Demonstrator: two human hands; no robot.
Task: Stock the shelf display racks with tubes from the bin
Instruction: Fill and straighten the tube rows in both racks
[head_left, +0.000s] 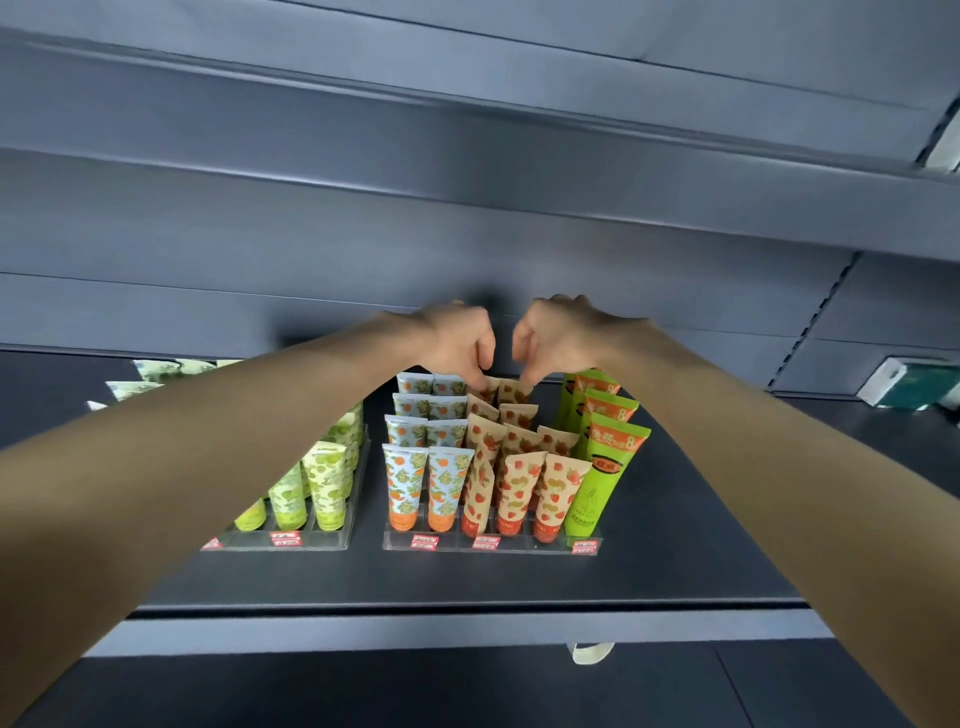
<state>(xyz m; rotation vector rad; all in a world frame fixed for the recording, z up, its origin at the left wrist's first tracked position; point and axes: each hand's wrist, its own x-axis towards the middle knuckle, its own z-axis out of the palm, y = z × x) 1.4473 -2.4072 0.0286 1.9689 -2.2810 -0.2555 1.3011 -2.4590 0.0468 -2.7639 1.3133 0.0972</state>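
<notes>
I see both arms reaching deep. Left hand (460, 343), fingers curled down, pinches a beige strawberry-print plastic tube (487, 391) in the back row of the clear acrylic rack (519, 546). Right hand (556, 338) likewise pinches the neighbouring strawberry tube (515, 392).

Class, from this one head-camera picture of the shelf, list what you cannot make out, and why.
Bin: outside the head view altogether.
Green tubes: partly behind the left forearm, head view.
Price tags: print too small.
Back strawberry tubes: whether the left hand and right hand pinch them, fingertips too small.
Box: blurred, cut by the right edge.
</notes>
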